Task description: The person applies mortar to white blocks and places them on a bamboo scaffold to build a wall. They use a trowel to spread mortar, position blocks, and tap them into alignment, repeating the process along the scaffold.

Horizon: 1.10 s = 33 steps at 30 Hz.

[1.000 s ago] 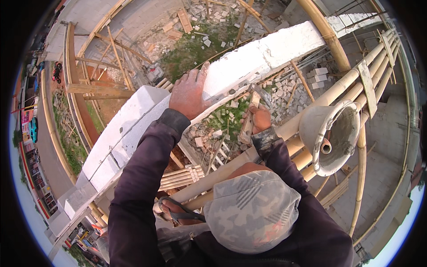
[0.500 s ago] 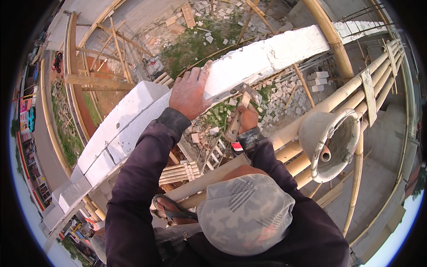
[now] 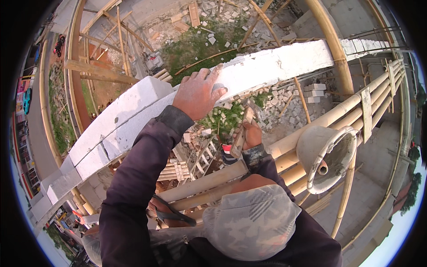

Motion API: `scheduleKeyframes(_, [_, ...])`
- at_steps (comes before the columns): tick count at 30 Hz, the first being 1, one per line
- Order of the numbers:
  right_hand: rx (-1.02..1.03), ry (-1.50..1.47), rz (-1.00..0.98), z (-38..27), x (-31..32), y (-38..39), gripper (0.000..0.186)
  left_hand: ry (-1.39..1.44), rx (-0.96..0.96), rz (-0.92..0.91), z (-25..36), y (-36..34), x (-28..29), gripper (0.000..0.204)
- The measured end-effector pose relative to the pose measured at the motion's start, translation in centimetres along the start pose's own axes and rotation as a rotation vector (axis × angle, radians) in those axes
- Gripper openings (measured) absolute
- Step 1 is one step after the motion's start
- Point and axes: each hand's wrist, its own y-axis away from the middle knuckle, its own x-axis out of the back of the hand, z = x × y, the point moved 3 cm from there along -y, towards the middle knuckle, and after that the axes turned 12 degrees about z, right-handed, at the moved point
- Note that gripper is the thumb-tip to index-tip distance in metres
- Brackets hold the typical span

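My left hand (image 3: 199,92) lies over a long white block wall (image 3: 293,60), fingers curled across its upper face, thumb bent near its front edge beside a small grey spot or piece I cannot make out. Lower right of it, my right hand (image 3: 251,133) is closed round the wooden handle of a tool (image 3: 241,135), whose greyish head (image 3: 251,108) is partly unclear, just below the wall. A white block (image 3: 115,115) sits on the left part of the wall, with a thin dark seam along it.
Bamboo poles (image 3: 329,124) carry a mortar-coated bucket (image 3: 329,164) with a pipe piece inside. An upright pole (image 3: 336,58) crosses the wall. Rubble (image 3: 289,107) lies far below. My sandalled foot (image 3: 164,211) and camouflage-clad leg (image 3: 249,220) rest near lower poles. A road runs at far left.
My left hand has shifted slightly right, its thumb now more bent. My right hand and tool have moved lower, away from the wall's edge. The view has shifted a little.
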Motion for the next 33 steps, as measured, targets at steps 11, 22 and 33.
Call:
scheduleKeyframes(11, [0.434, 0.028, 0.090, -2.6, 1.2, 4.9, 0.017, 0.130, -0.143, -0.111, -2.7, -0.2, 4.9, 0.052])
scheduleKeyframes(22, [1.104, 0.641, -0.376, -6.1, -9.4, 14.5, 0.055, -0.502, -0.010, 0.114, -12.4, 21.1, 21.3, 0.034])
scheduleKeyframes(33, [1.564, 1.357, -1.182, 2.3, -24.3, 21.1, 0.052, -0.462, 0.295, 0.636, -16.1, 33.7, 10.1, 0.039])
